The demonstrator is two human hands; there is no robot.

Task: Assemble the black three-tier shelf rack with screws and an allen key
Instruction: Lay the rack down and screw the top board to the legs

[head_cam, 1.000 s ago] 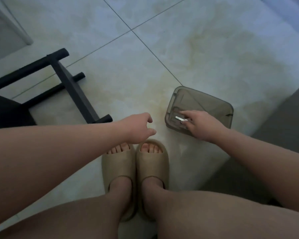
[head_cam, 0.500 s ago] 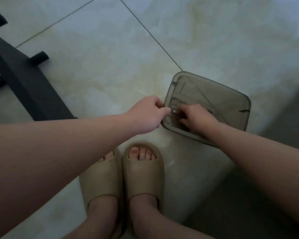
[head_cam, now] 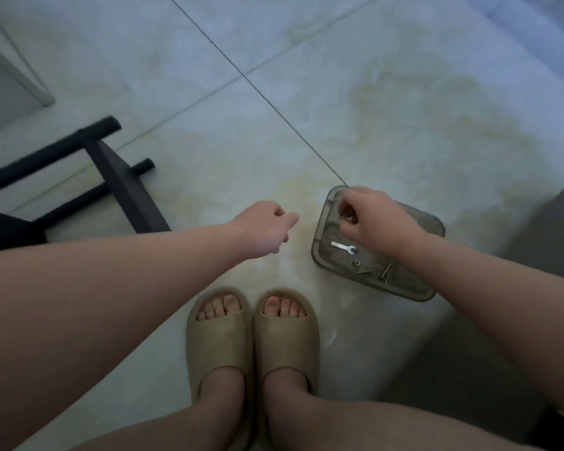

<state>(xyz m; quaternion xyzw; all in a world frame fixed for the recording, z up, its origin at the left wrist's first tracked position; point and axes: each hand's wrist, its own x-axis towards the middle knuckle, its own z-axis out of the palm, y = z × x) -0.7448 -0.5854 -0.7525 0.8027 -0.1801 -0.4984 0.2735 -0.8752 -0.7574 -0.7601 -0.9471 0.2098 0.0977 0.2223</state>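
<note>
My left grip (head_cam: 264, 229) hangs loosely curled, nothing visible in it. My right grip (head_cam: 372, 219) curls over the tray (head_cam: 435, 224); I cannot tell whether it pinches anything. Screws (head_cam: 385, 274) lie in the tray's near end, rack (head_cam: 124, 187) far left.

No readable text, label, brand, number or sign anywhere

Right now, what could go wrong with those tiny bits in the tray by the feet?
1. The screws and nut lie loose in the shallow tray. The right hand reaching in above them could flick one out onto the floor, where it would be hard to find in this dim light.
2. The tray sits close beside the slippers. A careless step might kick it and scatter everything.
</note>
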